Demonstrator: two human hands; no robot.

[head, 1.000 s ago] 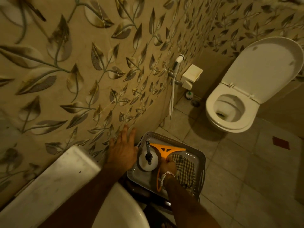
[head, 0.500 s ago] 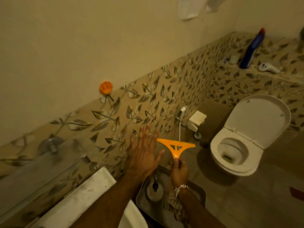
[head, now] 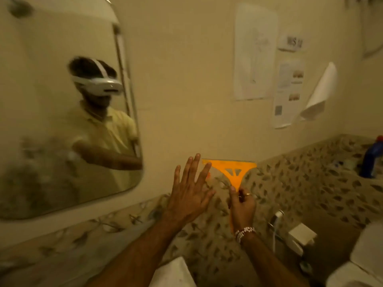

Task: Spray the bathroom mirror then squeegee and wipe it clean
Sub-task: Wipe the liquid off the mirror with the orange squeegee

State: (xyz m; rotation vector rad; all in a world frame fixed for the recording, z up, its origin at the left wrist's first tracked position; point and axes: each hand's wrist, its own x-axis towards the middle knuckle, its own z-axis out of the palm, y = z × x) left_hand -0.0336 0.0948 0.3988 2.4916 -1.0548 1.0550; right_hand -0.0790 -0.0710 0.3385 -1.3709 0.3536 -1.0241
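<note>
Squeegee [head: 232,169], orange, sits centre frame, blade up; we grip its handle in our right hand [head: 242,206]. Left hand [head: 189,193] is spread, holding nothing. Mirror [head: 62,112] fills upper left, lower part smeared.

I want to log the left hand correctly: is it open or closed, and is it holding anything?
Open and empty. The left hand has its fingers spread with nothing in it; the right hand grips the orange squeegee by the handle.

Wall papers [head: 256,52], blue bottle [head: 371,158], toilet [head: 358,266].
</note>
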